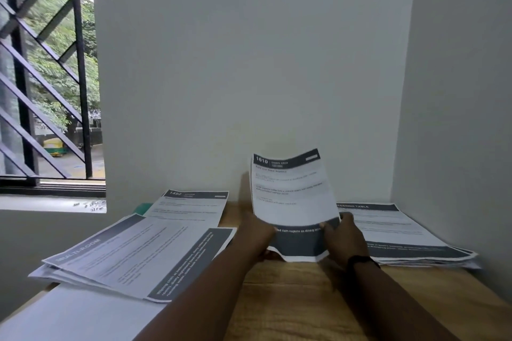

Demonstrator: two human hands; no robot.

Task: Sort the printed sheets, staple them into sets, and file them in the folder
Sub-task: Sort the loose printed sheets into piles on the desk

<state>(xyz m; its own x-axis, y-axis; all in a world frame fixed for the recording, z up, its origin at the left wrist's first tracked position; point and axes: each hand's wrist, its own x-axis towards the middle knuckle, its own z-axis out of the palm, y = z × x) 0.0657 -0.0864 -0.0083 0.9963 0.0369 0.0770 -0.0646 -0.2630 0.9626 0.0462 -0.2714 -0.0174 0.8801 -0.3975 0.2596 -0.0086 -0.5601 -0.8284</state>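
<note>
Both your hands grip one sheaf (291,196) by its bottom edge: left hand (256,234) at the lower-left corner, right hand (343,241) at the lower right, thumb on the front. It stands upright above the desk (304,299), top curling. Left pile (133,252) and right pile (399,232) lie flat beside it.

The sheet (291,194) held upright over the middle of the table shows "1610" in its dark header band, with "DINING AREA" beside it; the dark band at its foot reads in part "cloth napkins on dining". Near the table's far edge, a flat sheet (191,206) is headed "1492". The top sheet of the pile (133,255) at the left edge carries "MULTI-ROOM". The pile (393,230) at the right edge shows a header ending "ESSING TABLE". Smaller print is too blurred to read.
</note>
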